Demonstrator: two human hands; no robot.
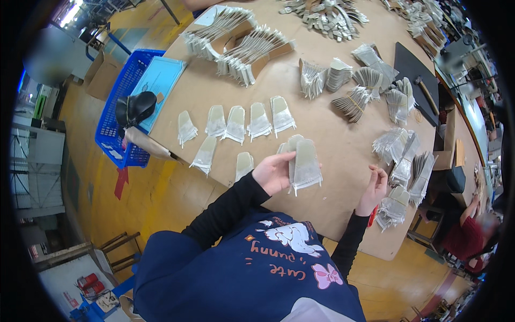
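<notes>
My left hand [274, 173] is closed on a few overlapping tongue-shaped fabric pieces [306, 161], pale greenish above with a whitish, frayed lower edge. To the right, my right hand [372, 190] hovers over the table edge with its fingers curled; what they hold, if anything, is hidden. A red handle [373, 216] shows below that palm, and I cannot tell whether the hand grips it. Ahead of my left hand, similar pieces lie in a row of small piles [236, 122]. Two more piles sit nearer me, one a lone pile [204, 154] at the left.
Bundled stacks [244, 48] stand at the far left of the brown-covered table [332, 155]; more bundles [357, 102] lie at the right. A hammer [426, 94] rests on a black board [410, 75]. A blue basket [115, 102] stands beside the left edge. Another person [472, 236] sits far right.
</notes>
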